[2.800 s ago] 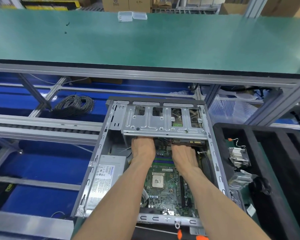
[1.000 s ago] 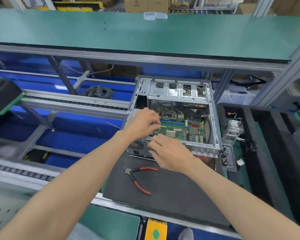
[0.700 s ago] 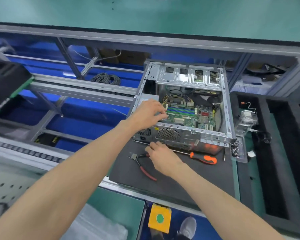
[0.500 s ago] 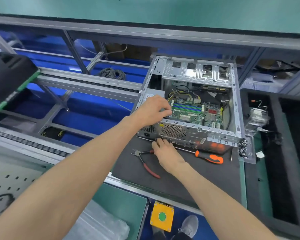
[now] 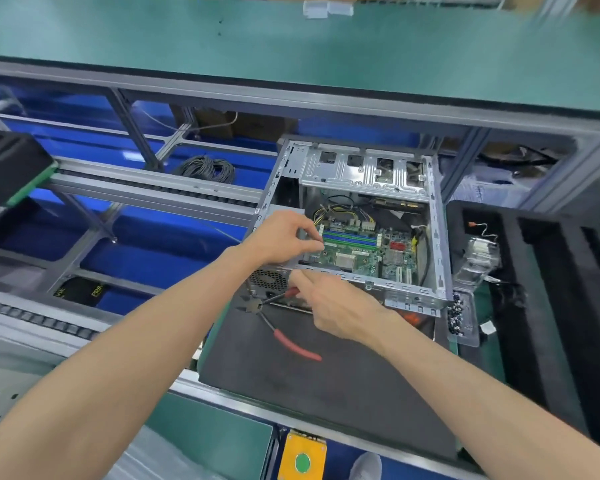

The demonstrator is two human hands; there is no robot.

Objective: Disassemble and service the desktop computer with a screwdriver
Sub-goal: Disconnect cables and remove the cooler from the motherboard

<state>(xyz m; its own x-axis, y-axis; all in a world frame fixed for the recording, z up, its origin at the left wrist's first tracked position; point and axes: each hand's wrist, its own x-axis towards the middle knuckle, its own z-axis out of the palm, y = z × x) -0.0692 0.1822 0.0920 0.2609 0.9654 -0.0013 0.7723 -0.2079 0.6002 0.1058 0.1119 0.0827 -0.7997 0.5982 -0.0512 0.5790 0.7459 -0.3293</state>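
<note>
The open desktop computer case [image 5: 438,237] lies on a black mat [image 5: 326,393], its green motherboard [image 5: 361,252] exposed below the metal drive cage [image 5: 364,173]. My left hand [image 5: 281,239] grips the grey power supply at the case's near-left corner, fingertips by the board's edge. My right hand [image 5: 340,306] hovers at the case's rear panel with its fingers curled down; what they touch is hidden. An orange screwdriver handle [image 5: 413,319] shows blurred under the case's near-right edge. Red-handled pliers [image 5: 293,342] lie on the mat, one handle running under my right fingers.
A black foam tray [image 5: 551,306] on the right holds a clear-wrapped part [image 5: 478,258]. A small clear tray of screws [image 5: 459,313] sits by the case's corner. A green shelf [image 5: 291,46] overhangs the bench. A cable coil [image 5: 208,168] lies behind, a yellow button box [image 5: 302,457] below.
Both hands came out from under the drive cage. The left hand settled on the near-left corner, and the right dropped to the screwdriver shaft by the pliers, then rose slightly against the rear panel.
</note>
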